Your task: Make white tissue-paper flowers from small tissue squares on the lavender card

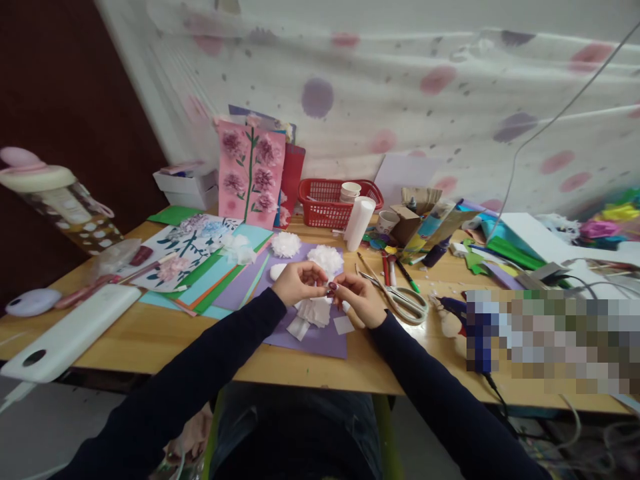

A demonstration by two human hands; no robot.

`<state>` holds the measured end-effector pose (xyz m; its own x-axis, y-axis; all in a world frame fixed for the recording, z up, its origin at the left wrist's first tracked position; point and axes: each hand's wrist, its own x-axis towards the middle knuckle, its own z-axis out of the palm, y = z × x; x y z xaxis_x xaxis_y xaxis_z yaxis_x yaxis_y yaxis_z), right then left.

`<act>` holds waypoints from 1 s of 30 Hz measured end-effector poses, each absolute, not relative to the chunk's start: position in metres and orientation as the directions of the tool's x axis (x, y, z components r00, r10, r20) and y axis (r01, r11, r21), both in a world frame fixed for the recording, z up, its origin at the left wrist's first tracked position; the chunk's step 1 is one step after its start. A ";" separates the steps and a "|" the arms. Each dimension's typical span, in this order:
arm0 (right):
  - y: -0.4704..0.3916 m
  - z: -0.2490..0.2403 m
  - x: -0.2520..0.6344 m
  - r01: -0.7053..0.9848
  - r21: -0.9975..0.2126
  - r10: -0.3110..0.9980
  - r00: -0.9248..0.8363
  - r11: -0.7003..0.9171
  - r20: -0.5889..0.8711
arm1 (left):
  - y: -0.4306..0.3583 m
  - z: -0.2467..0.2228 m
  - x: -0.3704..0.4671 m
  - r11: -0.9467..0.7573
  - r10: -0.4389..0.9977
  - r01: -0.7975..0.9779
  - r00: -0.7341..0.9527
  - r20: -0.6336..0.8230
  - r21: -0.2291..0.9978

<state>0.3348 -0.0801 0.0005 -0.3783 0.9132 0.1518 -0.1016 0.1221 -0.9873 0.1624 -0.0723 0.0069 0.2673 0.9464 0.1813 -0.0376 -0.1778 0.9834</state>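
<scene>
My left hand [296,281] and my right hand [359,298] meet over a purple sheet [320,339] on the wooden table [150,333]. Together they pinch a bunch of small white tissue pieces [315,310] that hangs below the fingers. Two finished white tissue flowers [286,244] [325,257] lie just beyond the hands. A loose white square [343,325] rests on the purple sheet by my right wrist.
Scissors [400,297] and pens lie right of my hands. A red basket [330,200], a white roll [359,223] and a pink flower card [250,170] stand behind. Coloured paper sheets [210,280] lie to the left, a white device [70,333] at the near left edge.
</scene>
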 end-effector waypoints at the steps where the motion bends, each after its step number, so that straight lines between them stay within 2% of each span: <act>1: -0.080 0.000 0.335 -0.101 -0.988 0.913 -0.380 0.120 0.150 | -0.072 0.007 0.162 -0.180 0.946 -0.030 0.270 0.182 0.983; 7: -0.078 -0.001 0.335 -0.125 -0.983 0.916 -0.361 0.137 0.173 | -0.071 0.005 0.161 -0.219 0.942 -0.024 0.254 0.217 0.976; 18: -0.075 -0.001 0.335 -0.169 -0.969 0.925 -0.307 0.179 0.224 | -0.070 0.009 0.156 -0.376 0.904 -0.048 0.200 0.377 0.925; 24: -0.075 0.000 0.335 -0.164 -0.969 0.926 -0.304 0.183 0.226 | -0.069 0.003 0.159 -0.364 0.915 -0.028 0.177 0.363 0.931; 30: -0.074 -0.003 0.334 -0.153 -0.973 0.930 -0.300 0.173 0.212 | -0.069 0.003 0.161 -0.312 0.947 0.008 0.087 0.310 0.950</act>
<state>0.3345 -0.0739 -0.0026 -0.2996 0.9302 0.2119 -0.1526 0.1725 -0.9731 0.1609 -0.0690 0.0033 0.0866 0.9467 0.3103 0.0075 -0.3121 0.9500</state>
